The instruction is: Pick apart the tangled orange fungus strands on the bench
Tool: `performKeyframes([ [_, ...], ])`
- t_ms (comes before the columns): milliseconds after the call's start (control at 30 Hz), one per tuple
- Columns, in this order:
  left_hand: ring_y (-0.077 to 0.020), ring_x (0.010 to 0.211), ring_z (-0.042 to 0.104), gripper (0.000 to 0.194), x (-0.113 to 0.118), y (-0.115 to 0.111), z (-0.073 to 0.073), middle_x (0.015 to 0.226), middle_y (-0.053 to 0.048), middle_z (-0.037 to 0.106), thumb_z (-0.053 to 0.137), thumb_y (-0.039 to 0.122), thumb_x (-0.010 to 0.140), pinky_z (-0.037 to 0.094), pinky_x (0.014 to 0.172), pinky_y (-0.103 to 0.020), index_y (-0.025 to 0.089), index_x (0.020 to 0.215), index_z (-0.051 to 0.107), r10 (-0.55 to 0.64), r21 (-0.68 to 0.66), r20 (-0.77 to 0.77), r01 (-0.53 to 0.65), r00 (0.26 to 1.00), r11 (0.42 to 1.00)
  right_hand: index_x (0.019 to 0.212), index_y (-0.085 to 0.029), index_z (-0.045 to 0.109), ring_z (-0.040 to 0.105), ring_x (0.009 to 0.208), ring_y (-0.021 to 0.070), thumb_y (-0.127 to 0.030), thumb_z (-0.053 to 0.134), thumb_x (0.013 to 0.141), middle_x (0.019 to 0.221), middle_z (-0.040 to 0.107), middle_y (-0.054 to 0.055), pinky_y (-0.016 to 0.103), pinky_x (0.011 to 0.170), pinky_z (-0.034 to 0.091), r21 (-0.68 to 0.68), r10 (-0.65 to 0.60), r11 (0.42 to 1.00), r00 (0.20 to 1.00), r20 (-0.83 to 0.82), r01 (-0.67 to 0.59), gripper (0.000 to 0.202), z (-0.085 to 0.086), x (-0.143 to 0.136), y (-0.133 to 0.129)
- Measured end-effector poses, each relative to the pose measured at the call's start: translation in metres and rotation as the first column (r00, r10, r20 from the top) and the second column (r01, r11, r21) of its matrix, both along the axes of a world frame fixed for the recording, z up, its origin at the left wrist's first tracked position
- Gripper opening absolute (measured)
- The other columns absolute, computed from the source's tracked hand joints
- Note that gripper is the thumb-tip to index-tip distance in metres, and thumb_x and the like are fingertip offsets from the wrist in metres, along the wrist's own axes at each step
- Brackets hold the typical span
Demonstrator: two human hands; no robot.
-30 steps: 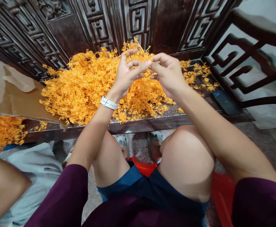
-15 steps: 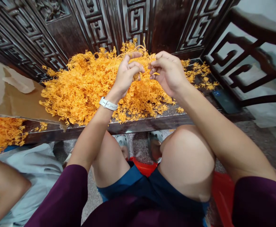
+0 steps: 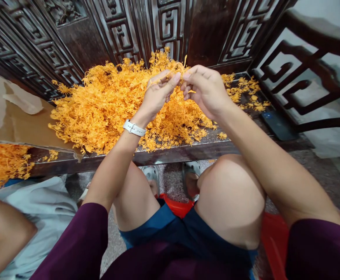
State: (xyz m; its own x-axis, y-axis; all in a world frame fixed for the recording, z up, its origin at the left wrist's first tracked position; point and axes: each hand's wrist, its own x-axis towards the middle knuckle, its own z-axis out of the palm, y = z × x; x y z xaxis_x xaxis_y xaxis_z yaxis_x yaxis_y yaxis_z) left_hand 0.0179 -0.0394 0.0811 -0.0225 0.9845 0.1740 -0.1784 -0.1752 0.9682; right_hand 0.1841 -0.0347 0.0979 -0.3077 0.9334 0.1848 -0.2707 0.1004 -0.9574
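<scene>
A large heap of thin, branching orange plastic-looking sprigs [image 3: 105, 105] lies on the dark wooden bench [image 3: 164, 155]. Above its back part, my two hands come close together with an orange sprig [image 3: 182, 67] between them. My left hand [image 3: 158, 93], with a white watch band [image 3: 134, 127] on the wrist, pinches it between thumb and fingers, and a thin strand crosses those fingers. From the other side, the fingertips of my right hand [image 3: 206, 87] close on the same sprig. The exact contact at the fingertips is partly hidden by the orange mass behind.
Dark carved wooden panels [image 3: 91, 42] rise behind the heap. Torn cardboard [image 3: 27, 120] stands at the left, beside another orange pile [image 3: 3, 165]. A phone-like dark slab [image 3: 279, 124] lies at the bench's right end. Another person's arm [image 3: 9, 229] is at lower left.
My left thumb has straightened toward my right fingertips and the hands are closer together. The orange sprig between them has shifted slightly right.
</scene>
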Motion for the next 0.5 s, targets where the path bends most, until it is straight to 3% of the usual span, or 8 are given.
performKeyframes([
  [133, -0.0161, 0.08, 0.068, 0.028, 0.0005, -0.0007, 0.0006, 0.073, 0.0, 0.068, 0.087, 0.046, 0.093, 0.053, 0.07, -0.031, 0.03, 0.079, 0.069, 0.047, 0.021, -0.03, -0.047, 0.998, 0.999, 0.088, -0.031, 0.063, 0.06, 0.069, 0.018, -0.053, 0.101, 0.075, 0.078, 0.067, 0.0, 0.031, 0.053, 0.051, 0.015, -0.032, 0.999, 0.999, 0.04, 0.032, 0.046, 0.001, -0.0003, -0.0013],
  [300, -0.0168, 0.078, 0.067, 0.033, 0.0017, 0.0026, -0.0012, 0.075, 0.0, 0.07, 0.082, 0.058, 0.094, 0.053, 0.069, -0.031, 0.031, 0.08, 0.07, 0.043, 0.058, -0.036, -0.041, 0.998, 0.997, 0.086, -0.03, 0.06, 0.062, 0.073, 0.0193, -0.044, 0.097, 0.083, 0.084, 0.071, 0.001, 0.033, 0.057, 0.052, -0.009, -0.023, 1.0, 1.0, 0.02, 0.023, 0.039, -0.0001, 0.0001, -0.001],
  [500, -0.0166, 0.096, 0.074, 0.033, 0.0057, 0.0037, -0.0017, 0.088, -0.002, 0.072, 0.079, 0.059, 0.097, 0.058, 0.081, -0.029, 0.028, 0.089, 0.071, 0.012, 0.023, 0.14, -0.015, 0.99, 1.0, 0.087, -0.03, 0.06, 0.068, 0.08, 0.0205, -0.051, 0.094, 0.085, 0.089, 0.075, 0.001, 0.033, 0.062, 0.055, -0.021, -0.014, 1.0, 1.0, -0.023, 0.013, 0.04, 0.0022, -0.0036, -0.0053],
])
